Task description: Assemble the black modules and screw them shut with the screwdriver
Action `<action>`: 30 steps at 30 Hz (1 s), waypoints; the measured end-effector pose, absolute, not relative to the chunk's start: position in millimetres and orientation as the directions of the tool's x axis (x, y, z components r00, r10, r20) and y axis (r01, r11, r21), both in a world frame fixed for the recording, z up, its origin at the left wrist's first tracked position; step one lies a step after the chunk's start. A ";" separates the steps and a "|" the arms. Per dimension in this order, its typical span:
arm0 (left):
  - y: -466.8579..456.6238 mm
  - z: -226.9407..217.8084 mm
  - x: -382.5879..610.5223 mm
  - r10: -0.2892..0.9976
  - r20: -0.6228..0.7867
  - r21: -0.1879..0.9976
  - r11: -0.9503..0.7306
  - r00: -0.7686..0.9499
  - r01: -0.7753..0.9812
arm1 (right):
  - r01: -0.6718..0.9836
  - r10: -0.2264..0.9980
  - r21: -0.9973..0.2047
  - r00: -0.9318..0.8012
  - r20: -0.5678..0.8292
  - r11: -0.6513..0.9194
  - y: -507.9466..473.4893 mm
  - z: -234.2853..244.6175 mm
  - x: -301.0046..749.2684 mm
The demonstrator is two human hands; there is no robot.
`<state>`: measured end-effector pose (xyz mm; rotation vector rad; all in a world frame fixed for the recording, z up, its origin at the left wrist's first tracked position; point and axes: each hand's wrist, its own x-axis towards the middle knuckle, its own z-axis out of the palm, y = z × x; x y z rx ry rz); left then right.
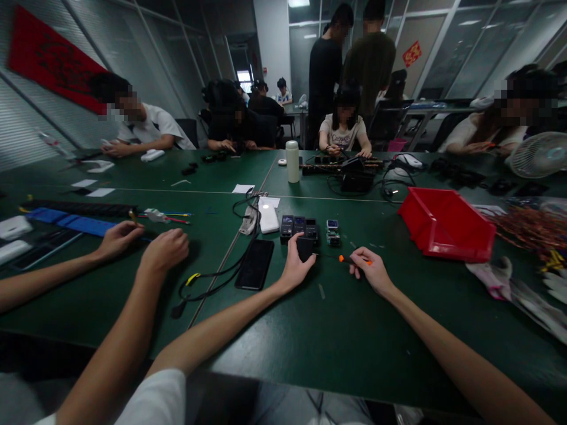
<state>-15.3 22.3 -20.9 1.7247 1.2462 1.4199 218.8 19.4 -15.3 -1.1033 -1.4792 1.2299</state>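
Note:
My left hand is closed around a small black box-shaped device, held just above the table in front of me. In my right hand is a screwdriver with an orange-and-black handle. Its thin shaft points left, and the tip is at or close to the device's right side; whether it touches I cannot tell. Right behind my left hand stand several similar black devices in a row. To their right sit small modules with exposed boards.
A black phone, a looped black cable and a white power bank lie left of my left hand. A red bin and gloves are at the right. A co-worker's hands work close on my left. A bottle stands ahead.

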 end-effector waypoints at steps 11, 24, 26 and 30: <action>24.2 -24.0 -14.4 0.904 0.427 0.862 -0.404 -0.010 0.305 | 0.114 0.965 -0.980 -0.226 0.134 0.163 17.4 -12.4 222.0; 23.8 -22.4 -14.1 0.903 0.430 0.862 -0.407 -0.009 0.303 | 0.159 0.970 -0.974 -0.205 0.129 0.163 14.8 -8.0 217.2; 23.6 -21.9 -14.0 0.905 0.426 0.865 -0.404 -0.008 0.298 | 0.157 0.972 -0.976 -0.200 0.119 0.152 15.2 -9.0 216.5; 22.9 -21.4 -14.0 0.908 0.418 0.871 -0.398 -0.008 0.289 | 0.154 0.973 -0.980 -0.209 0.094 0.128 15.8 -10.1 216.6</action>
